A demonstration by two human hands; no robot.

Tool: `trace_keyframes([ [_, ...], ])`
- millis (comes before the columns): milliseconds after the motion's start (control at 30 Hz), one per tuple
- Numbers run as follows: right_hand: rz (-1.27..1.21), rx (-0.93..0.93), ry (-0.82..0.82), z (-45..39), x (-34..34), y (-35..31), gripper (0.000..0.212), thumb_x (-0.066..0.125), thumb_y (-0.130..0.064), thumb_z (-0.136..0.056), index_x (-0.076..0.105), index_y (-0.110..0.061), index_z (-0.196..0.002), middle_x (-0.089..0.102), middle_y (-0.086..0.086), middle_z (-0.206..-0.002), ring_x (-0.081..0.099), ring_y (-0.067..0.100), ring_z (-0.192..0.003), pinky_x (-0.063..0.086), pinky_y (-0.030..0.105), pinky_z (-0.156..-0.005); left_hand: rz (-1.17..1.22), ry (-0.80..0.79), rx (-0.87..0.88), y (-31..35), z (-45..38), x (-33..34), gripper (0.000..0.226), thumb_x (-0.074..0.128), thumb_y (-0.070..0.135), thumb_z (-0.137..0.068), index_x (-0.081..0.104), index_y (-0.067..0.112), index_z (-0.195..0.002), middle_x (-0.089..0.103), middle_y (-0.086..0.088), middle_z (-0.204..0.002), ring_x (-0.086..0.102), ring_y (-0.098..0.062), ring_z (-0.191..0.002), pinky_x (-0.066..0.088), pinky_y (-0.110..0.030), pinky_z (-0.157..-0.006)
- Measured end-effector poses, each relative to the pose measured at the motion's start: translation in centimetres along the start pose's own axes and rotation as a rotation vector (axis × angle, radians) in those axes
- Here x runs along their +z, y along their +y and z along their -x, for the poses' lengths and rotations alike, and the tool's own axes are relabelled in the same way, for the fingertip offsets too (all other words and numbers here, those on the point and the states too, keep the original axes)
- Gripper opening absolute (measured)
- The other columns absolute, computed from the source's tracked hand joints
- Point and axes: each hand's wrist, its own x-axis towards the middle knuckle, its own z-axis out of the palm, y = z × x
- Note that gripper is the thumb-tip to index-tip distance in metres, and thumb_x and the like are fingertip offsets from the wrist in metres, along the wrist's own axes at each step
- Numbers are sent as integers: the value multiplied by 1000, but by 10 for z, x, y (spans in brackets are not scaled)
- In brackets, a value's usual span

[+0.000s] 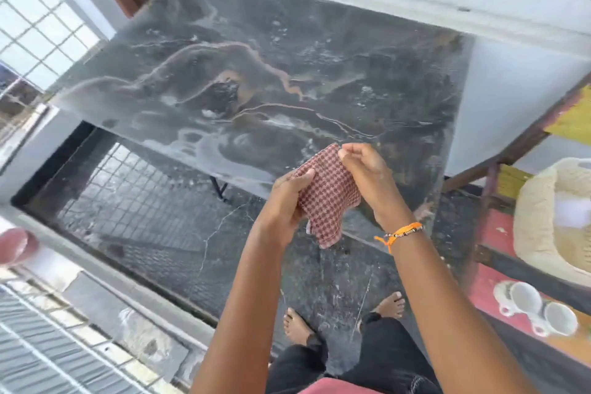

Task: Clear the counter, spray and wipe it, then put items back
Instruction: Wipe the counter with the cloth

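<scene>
Soft daylight fills my view, brightest at the window grille [38, 16] on the left, which is washed out nearly white. The dark marble counter [256, 73] carries a pale hazy sheen. Everything is smeared by motion blur, and straight lines bend toward the edges.

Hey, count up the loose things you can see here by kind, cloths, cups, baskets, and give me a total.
Checked cloth, held by left hand and right hand: 1
White cups on the side shelf: 2
Cream basket: 1
Total: 4
</scene>
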Motion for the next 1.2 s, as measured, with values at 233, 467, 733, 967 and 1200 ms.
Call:
trace_keyframes([
  [233, 71, 13, -429, -12, 111, -31, 33, 59, -42, -86, 64, -17, -106, 67, 1, -110, 60, 17, -107, 45, 33, -93, 188, 173, 27, 36, 19, -129, 13, 52, 17, -90, 65, 14, -92, 74, 1, -72, 70, -12, -64, 54, -23, -53],
  [467, -78, 101, -730, -52, 200, -53, 40, 70, -27, -74, 60, -10, -108, 67, 9, -111, 65, 18, -100, 52, 28, -85, 252, 192, 27, 71, 7, -216, 18, 53, 20, -91, 66, 10, -97, 75, -7, -82, 71, -19, -71, 57, -29, -58],
  [733, -154, 137, -974, -147, 288, -96, 28, 61, -7, -80, 61, -8, -108, 70, 4, -103, 67, 15, -93, 55, 24, -79, 207, 217, 62, 153, -53, -295, 24, 54, 20, -89, 66, 10, -108, 72, -8, -97, 68, -21, -85, 55, -34, -76],
  [967, -277, 153, -672, -217, 325, -131, 41, 60, 3, -82, 56, -15, -119, 66, 8, -107, 66, 20, -93, 56, 31, -79, 39, 308, 24, 203, -123, -331, 34, 56, 22, -92, 54, 11, -123, 64, -6, -111, 61, -13, -87, 49, -25, -67],
  [1200, 640, -314, 238, -274, 342, -182, 32, 55, -11, -80, 58, -15, -112, 60, 3, -72, 54, 30, -67, 30, 32, -55, -301, 258, -6, 246, -192, -348, 33, 56, 27, -91, 52, 14, -121, 56, 2, -109, 52, 0, -80, 39, -19, -62],
])
